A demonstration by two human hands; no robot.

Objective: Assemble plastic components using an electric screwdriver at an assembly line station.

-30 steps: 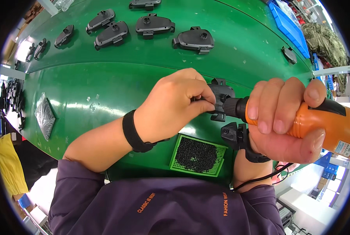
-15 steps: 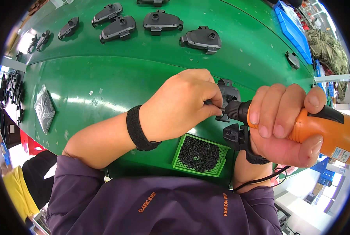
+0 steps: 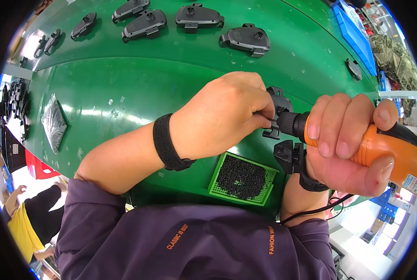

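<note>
My right hand (image 3: 346, 135) is wrapped around an orange electric screwdriver (image 3: 378, 148), its black nose pointing left. At the screwdriver's tip, my left hand (image 3: 229, 114) is closed in a pinch; whatever its fingertips hold is hidden. Just beyond the fingertips lies a dark grey plastic holder (image 3: 280, 100) with clip-like arms, partly covered by my left hand and the screwdriver. Nearer to me, a green perforated tray (image 3: 213, 185) holds a heap of small black screws (image 3: 241, 177).
Similar grey holders, such as one (image 3: 248, 38), stand spread across the far side of the green table (image 3: 124, 84). A clear plastic bag (image 3: 54, 123) lies at left. A blue tray (image 3: 355, 37) is at far right. Someone in yellow (image 3: 24, 233) is at lower left.
The whole view has shifted slightly, with the table things higher and further right in it. Both hands stay together at the screwdriver tip. More of the person in yellow shows.
</note>
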